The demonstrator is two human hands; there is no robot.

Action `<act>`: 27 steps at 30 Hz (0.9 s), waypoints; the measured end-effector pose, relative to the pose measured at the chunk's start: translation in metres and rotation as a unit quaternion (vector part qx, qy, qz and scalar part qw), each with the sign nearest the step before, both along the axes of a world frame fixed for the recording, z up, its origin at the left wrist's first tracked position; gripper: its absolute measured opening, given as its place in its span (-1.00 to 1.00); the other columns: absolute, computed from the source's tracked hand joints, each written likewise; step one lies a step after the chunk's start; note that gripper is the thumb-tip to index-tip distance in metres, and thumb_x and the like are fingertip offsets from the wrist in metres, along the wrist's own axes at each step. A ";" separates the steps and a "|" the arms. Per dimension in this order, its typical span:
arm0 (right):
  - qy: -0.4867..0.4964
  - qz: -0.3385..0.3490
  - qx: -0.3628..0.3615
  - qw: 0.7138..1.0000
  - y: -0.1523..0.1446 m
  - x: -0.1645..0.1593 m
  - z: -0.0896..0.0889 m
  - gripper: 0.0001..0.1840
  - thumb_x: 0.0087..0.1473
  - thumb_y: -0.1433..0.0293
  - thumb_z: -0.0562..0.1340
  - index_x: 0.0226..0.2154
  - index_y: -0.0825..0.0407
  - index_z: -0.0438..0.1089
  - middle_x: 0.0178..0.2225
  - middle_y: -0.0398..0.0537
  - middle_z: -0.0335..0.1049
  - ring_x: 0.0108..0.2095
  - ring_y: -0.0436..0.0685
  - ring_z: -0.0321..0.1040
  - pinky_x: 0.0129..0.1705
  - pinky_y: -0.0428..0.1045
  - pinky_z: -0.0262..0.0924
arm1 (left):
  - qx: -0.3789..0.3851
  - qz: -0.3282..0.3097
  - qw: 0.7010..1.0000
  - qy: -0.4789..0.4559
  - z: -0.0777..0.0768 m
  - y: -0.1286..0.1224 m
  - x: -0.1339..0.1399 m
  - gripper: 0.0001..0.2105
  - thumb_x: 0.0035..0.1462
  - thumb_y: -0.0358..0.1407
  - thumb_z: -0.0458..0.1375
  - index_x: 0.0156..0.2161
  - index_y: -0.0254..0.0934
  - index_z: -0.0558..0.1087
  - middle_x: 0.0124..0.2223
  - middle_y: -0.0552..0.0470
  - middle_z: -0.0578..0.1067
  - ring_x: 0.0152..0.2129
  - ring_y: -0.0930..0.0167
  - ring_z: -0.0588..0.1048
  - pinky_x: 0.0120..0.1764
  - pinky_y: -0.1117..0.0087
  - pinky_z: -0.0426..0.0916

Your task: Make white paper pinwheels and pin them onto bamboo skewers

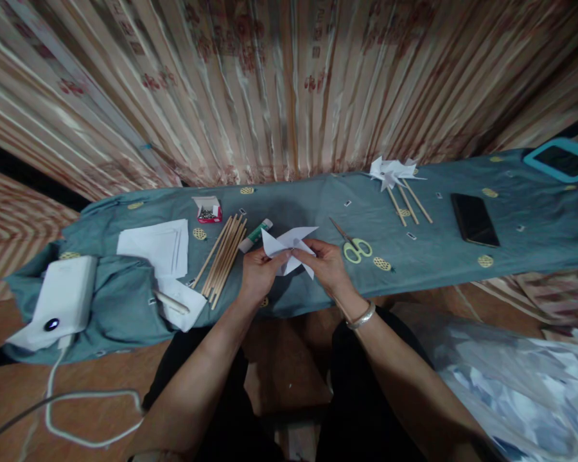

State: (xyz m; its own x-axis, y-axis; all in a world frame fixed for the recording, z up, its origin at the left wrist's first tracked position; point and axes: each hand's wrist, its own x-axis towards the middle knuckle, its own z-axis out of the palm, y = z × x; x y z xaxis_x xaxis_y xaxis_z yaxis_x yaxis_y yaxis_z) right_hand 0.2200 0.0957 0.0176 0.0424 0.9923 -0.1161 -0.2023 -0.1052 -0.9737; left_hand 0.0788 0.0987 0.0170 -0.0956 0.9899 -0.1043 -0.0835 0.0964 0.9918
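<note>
Between my two hands is a white paper pinwheel (296, 239), its blades folded toward the middle. My left hand (260, 273) grips its left side, the thumb pressed near the centre. From the right, my right hand (328, 264) pinches it, with the thumb also at the centre. A small dark spot shows there between the thumbs, too small to make out. Just left of the pinwheel lies a glue stick (255, 235), and beyond it a bundle of wooden sticks (225, 262). Scissors (356, 249) with light green handles rest open to the right of my right hand.
A small red box of pins (208, 210), white paper sheets (154, 245) and a white power bank (67, 298) with a cable are on the left. Finished pinwheels on sticks (404, 192), a black phone (475, 219) and a blue-framed device (563, 159) lie right. A plastic bag (520, 385) holds paper pieces.
</note>
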 end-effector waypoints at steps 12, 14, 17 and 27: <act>0.058 0.029 -0.035 0.997 0.000 0.000 -0.005 -0.71 -0.34 0.20 0.51 -0.48 -0.05 0.57 -0.46 -0.23 0.54 -0.45 0.03 0.37 -0.27 -0.03 0.26 | -0.005 -0.028 1.000 0.011 0.000 -0.004 -0.001 -0.83 -0.12 -0.26 0.36 -0.38 -0.30 0.62 -0.40 0.03 0.61 -0.42 0.34 0.54 -0.30 0.36 0.41; 0.070 0.031 -0.038 0.996 0.001 -0.001 -0.006 -0.72 -0.35 0.23 0.52 -0.49 -0.06 0.57 -0.46 -0.24 0.55 -0.44 0.03 0.39 -0.23 -0.02 0.27 | 0.004 -0.030 0.999 0.021 0.000 -0.004 -0.002 -0.84 -0.09 -0.26 0.34 -0.36 -0.29 0.62 -0.40 0.04 0.61 -0.42 0.35 0.54 -0.28 0.36 0.41; 0.077 0.032 -0.038 0.996 0.002 -0.002 -0.009 -0.71 -0.36 0.24 0.52 -0.46 -0.08 0.58 -0.44 -0.23 0.57 -0.39 0.07 0.42 -0.18 0.01 0.29 | 0.017 -0.029 0.999 0.035 -0.003 -0.004 -0.004 -0.84 -0.08 -0.27 0.33 -0.35 -0.30 0.62 -0.39 0.03 0.60 -0.43 0.37 0.52 -0.31 0.39 0.40; 0.073 0.005 -0.055 0.996 0.002 -0.002 -0.016 -0.65 -0.44 0.21 0.56 -0.50 -0.07 0.55 -0.45 -0.18 0.57 -0.43 0.09 0.44 -0.23 0.04 0.33 | 0.021 -0.030 0.997 0.070 -0.010 -0.005 -0.005 -0.86 -0.02 -0.26 0.31 -0.39 -0.31 0.60 -0.40 0.00 0.57 -0.44 0.36 0.51 -0.36 0.40 0.36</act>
